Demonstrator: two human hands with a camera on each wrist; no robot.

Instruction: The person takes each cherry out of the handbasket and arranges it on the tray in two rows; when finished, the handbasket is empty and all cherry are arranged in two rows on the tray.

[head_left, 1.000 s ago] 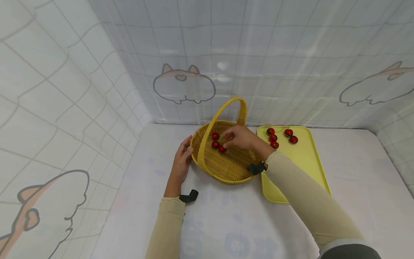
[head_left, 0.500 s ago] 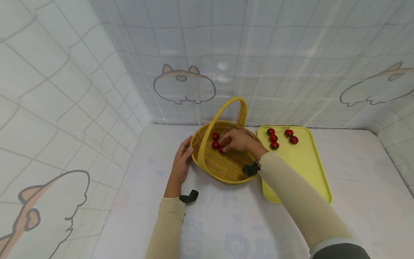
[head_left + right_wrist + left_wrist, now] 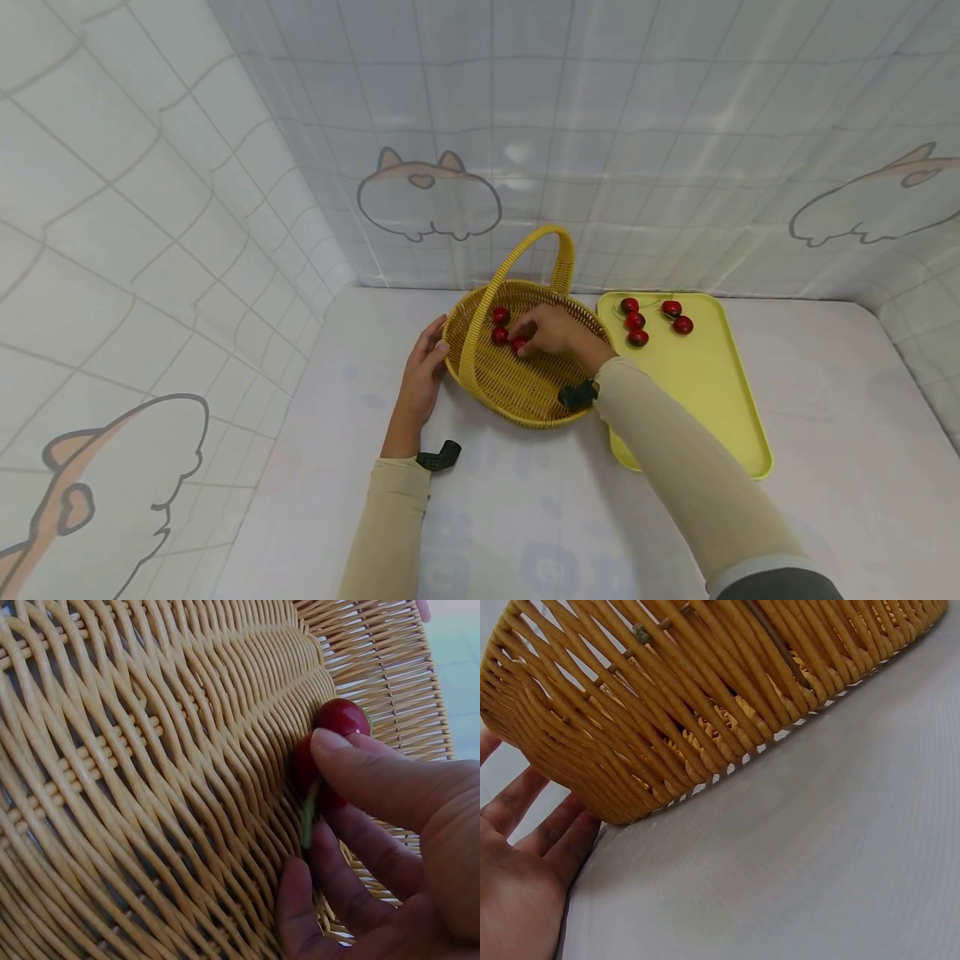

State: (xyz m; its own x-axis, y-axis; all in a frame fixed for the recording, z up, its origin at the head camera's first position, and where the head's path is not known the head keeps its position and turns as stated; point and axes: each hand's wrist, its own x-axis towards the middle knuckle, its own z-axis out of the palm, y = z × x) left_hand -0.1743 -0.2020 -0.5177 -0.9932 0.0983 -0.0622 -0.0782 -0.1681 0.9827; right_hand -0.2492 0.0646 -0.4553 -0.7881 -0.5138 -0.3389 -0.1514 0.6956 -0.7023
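A yellow wicker basket (image 3: 525, 398) with an arched handle (image 3: 487, 321) stands in the head view's middle. My right hand (image 3: 557, 332) reaches inside it and pinches a red cherry (image 3: 303, 766) between thumb and fingers, close to the woven floor; a green stem hangs from it in the right wrist view. Two more cherries (image 3: 500, 325) lie just left of these fingers. Against the basket's left outer wall rests my left hand (image 3: 422, 375), its fingers extended along the wicker (image 3: 615, 750) in the left wrist view.
A yellow tray (image 3: 697, 400) lies right of the basket, partly under my right forearm. Several cherries (image 3: 635, 321) with thin stems sit near its far end. White cloth (image 3: 510, 525) covers the table, and patterned cloth walls (image 3: 637, 167) rise behind and at the sides.
My right forearm has swung slightly left, and the hand has stayed low in the basket with the cherry at its fingertips. My left hand and the basket look unmoved.
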